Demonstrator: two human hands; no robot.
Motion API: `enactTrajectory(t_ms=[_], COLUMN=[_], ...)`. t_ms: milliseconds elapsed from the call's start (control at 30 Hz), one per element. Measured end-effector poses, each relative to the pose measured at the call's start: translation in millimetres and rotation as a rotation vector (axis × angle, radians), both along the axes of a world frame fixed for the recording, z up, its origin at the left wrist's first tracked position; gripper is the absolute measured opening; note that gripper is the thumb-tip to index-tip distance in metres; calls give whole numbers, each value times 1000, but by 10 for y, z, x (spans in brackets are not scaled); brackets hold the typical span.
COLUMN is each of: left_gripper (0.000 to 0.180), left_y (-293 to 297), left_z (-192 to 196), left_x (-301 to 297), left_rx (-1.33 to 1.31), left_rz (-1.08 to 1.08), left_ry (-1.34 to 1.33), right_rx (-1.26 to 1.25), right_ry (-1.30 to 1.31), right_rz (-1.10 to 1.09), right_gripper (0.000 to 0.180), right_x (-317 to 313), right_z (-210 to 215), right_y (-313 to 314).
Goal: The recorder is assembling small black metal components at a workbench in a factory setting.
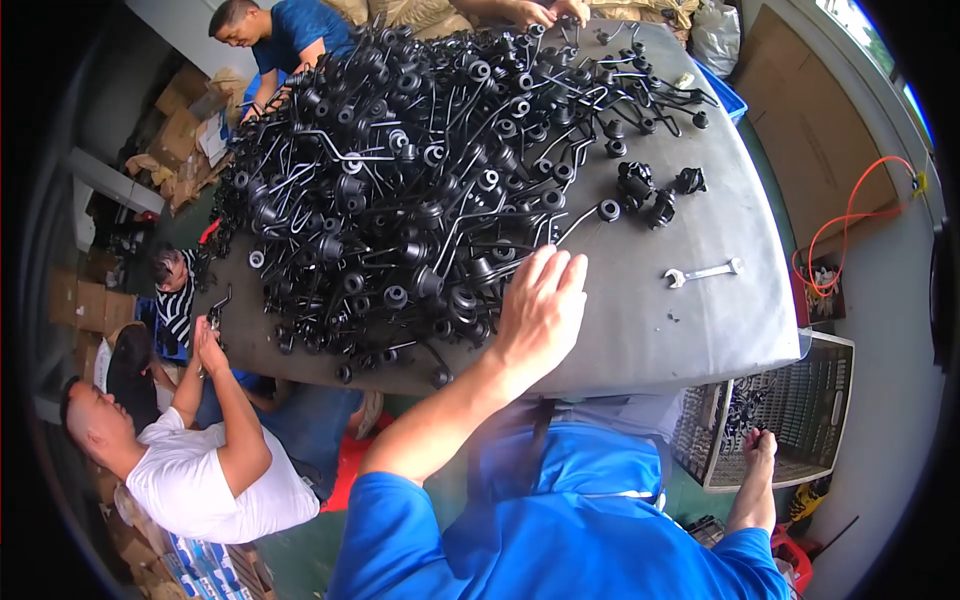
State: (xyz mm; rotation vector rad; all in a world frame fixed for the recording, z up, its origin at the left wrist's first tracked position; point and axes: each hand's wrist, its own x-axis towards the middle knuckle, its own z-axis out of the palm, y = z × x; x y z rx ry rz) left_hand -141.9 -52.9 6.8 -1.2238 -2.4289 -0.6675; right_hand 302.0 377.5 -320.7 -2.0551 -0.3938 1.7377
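Observation:
My left hand (545, 308) reaches over the near right edge of a heap of black bent metal rods with rubber bushings (420, 215). Its fingers are extended and slightly apart, tips beside a bent rod with a round bushing (608, 211); the thumb is hidden. My right hand (760, 447) is low at the right, by the near side of a grey plastic crate (715, 445). Its fingers are curled in, and what they hold, if anything, cannot be made out. Just beyond them, small black parts (742, 402) show inside the crate.
An open-end wrench (703, 272) and several black ribbed parts (660, 208) lie on the grey-covered table (735, 335). One person in white (215, 480) sits at the left; others work at the far side. An orange hose (848, 215) hangs along the right wall.

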Motion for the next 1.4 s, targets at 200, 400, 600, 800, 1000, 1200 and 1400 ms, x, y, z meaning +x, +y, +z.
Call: enactTrajectory(t_ms=[200,400,600,800,1000,1200,1400], left_gripper=[44,39,18,14,19,38,31], left_y=[564,781,569,126,-153,-160,-245], left_z=[-190,-307,-253,-292,-272,-51,12], left_x=[-391,-524,-453,21,155,-103,-386], left_rx=[-325,-453,-247,-61,-31,-156,-244], left_rz=[103,321,20,-204,-250,141,69], left_ry=[-126,-76,-170,-50,-82,205,89], right_rx=[941,1263,1522,1467,1268,1145,1278], right_ry=[-370,-83,387,500,625,410,383], right_rz=[453,595,883,1607,1952,1905,1818], right_gripper=[40,25,20,49,50,32,24], right_x=[191,-1768,-2868,-3514,-3574,-3705,-3818], right_z=[377,2147,2959,3155,2910,3036,3168], right_y=[1079,302,-960,-2162,-2767,-2719,-2570])
